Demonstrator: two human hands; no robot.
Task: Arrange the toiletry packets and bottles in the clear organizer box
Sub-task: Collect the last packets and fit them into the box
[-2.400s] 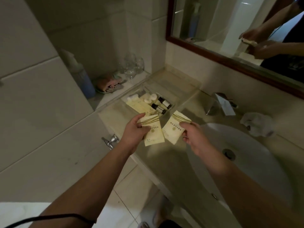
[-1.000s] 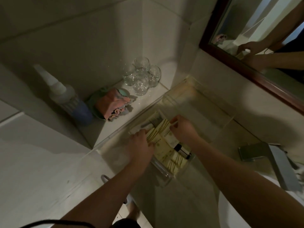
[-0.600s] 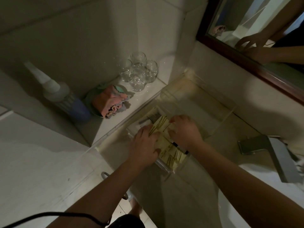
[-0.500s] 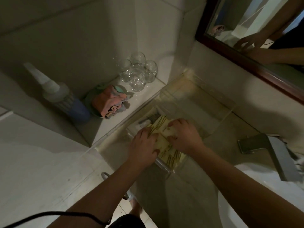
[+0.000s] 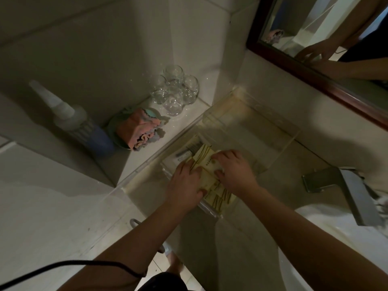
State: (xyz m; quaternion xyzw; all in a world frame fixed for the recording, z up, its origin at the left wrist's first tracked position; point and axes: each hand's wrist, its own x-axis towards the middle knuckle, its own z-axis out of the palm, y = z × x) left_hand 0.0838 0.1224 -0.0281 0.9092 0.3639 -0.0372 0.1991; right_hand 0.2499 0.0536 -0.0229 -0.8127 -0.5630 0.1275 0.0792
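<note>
With left hand (image 5: 184,185) and right hand (image 5: 235,171) laid flat-fingered, we press the packets (image 5: 219,197) into the clear organizer box (image 5: 290,133) by the table's left edge; light, even pressure should square them.

Head view, looking down. Both hands lie on a stack of cream toiletry packets (image 5: 219,197) at the near end of the clear organizer box (image 5: 279,131) on the surface (image 5: 279,185): left hand (image 5: 184,183) flat on the left side, right hand (image 5: 235,171) pressing with its fingertips on the right. On the ledge behind are four drinking glasses (image 5: 174,89), a folded cloth (image 5: 136,129) and a blue bottle (image 5: 88,131). A faucet (image 5: 344,190) stands at right.
</note>
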